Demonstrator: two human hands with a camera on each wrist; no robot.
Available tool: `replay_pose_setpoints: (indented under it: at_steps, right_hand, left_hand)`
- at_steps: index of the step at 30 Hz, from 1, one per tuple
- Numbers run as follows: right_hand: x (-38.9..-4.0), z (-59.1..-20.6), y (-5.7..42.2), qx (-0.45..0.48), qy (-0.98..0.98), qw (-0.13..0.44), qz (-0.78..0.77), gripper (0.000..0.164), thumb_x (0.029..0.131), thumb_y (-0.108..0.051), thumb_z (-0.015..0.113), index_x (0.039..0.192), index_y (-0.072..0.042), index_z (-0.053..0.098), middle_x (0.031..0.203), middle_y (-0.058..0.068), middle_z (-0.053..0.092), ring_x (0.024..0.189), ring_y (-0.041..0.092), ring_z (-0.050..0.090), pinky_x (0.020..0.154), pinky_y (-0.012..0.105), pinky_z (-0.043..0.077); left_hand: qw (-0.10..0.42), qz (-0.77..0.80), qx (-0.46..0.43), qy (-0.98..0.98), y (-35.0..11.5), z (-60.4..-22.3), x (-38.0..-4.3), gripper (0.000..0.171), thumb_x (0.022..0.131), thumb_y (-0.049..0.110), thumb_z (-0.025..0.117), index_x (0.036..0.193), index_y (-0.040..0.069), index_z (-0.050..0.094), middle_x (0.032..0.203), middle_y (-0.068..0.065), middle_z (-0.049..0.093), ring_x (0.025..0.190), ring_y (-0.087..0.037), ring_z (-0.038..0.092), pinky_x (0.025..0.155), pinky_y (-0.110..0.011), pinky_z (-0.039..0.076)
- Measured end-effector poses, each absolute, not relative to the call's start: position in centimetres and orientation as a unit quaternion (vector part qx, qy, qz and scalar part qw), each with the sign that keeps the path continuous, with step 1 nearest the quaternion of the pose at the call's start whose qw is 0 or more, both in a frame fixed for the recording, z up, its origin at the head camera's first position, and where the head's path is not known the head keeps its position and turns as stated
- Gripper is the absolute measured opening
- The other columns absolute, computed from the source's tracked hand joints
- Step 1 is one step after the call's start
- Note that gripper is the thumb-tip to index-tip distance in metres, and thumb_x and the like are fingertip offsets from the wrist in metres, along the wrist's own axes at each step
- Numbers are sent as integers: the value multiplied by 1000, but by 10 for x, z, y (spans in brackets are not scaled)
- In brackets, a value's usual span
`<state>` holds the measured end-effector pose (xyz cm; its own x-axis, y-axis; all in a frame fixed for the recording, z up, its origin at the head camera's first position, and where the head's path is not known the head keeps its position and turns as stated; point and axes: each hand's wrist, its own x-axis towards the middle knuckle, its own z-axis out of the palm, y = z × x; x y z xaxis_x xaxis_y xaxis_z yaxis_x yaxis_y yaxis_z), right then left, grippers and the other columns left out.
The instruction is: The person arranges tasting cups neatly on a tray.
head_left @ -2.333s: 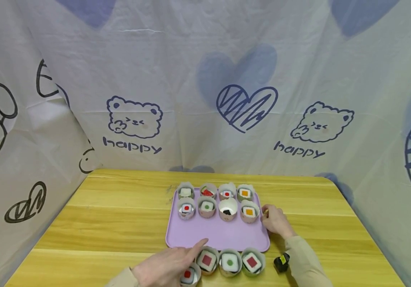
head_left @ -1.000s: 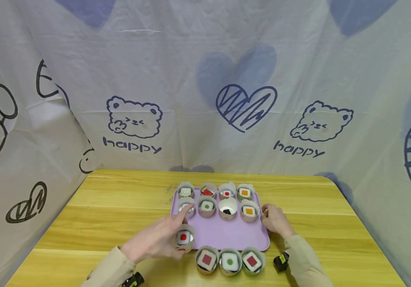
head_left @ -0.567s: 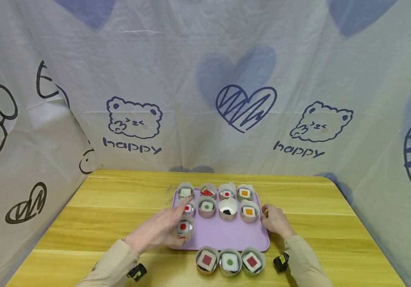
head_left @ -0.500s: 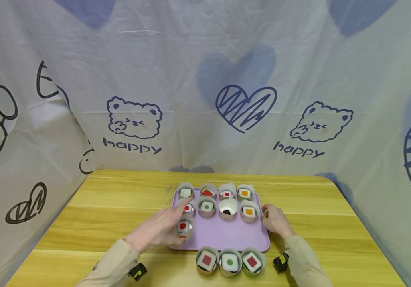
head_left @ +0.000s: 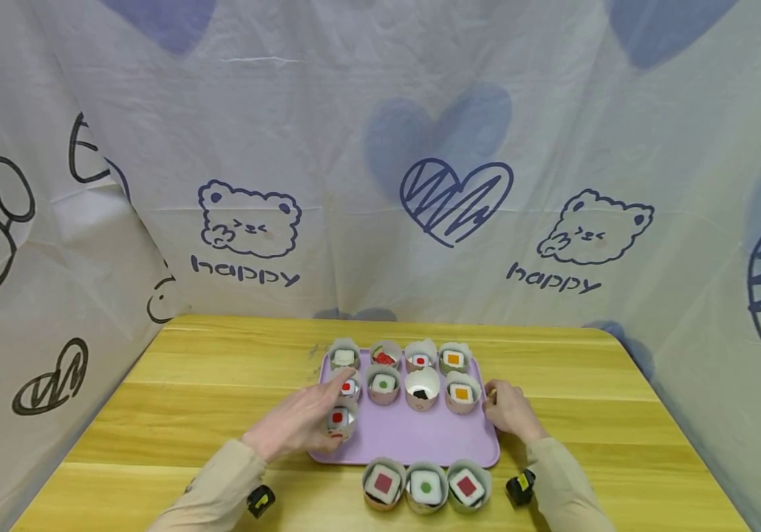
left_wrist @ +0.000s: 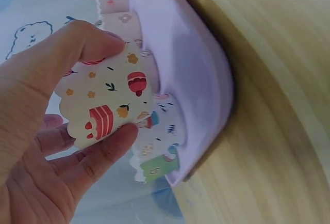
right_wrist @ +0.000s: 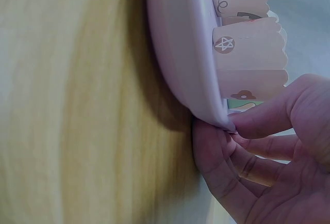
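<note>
In the head view, my left hand (head_left: 294, 421) pinches a paper baking cup (left_wrist: 105, 92) printed with cakes and flowers. Thumb and fingers hold its sides. Inside it sits a white block (head_left: 338, 418) with a red centre. This cup is over the front left of a lilac tray (head_left: 420, 443); whether it touches the tray, I cannot tell. Two rows of similar cups stand on the tray, one of them, a cup with a red-centred block (head_left: 347, 387), partly behind my left fingers. My right hand (head_left: 513, 410) pinches the tray's right rim (right_wrist: 211, 79) between thumb and fingers.
Three more filled cups stand in a row on the wooden table (head_left: 207, 384) before the tray: left cup (head_left: 383, 484), middle cup (head_left: 426, 488), right cup (head_left: 468, 486). Small black devices sit at both wrists. A printed curtain (head_left: 354, 148) encloses the back and sides.
My left hand has lifted the cup with the red-centred block from the left end of the front row and carried it forward to the tray's left side. The right hand stays at the rim.
</note>
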<state>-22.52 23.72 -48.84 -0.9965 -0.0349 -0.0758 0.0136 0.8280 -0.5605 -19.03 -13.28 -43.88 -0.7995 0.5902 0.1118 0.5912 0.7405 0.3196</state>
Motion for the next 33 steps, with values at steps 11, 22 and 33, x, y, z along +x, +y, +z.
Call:
replay_pose_setpoints:
  at_steps: [11,22,33]
  right_hand:
    - [-227,-490,237,-3,954,45,-297,24,89,-1,54,110,7,62,76,9,61,65,18,57,56,26,46]
    - [-225,-488,237,-4,955,44,-293,24,89,-1,54,110,7,63,77,9,62,65,18,57,56,27,46]
    - [-226,-489,237,0,955,48,-292,25,90,-2,53,111,7,63,78,9,62,66,18,58,57,27,47]
  left_hand:
    - [7,-175,-324,-930,-132,-451,-196,105,65,17,92,149,-1,33,125,-20,66,93,-27,71,80,-37,63]
    - [-8,-170,-314,-934,-133,-457,-195,99,66,19,90,148,1,38,128,-21,64,97,-29,68,83,-42,62]
    - [0,-160,-319,-934,-135,-460,-197,96,67,20,90,146,1,40,126,-20,65,102,-32,68,87,-45,61]
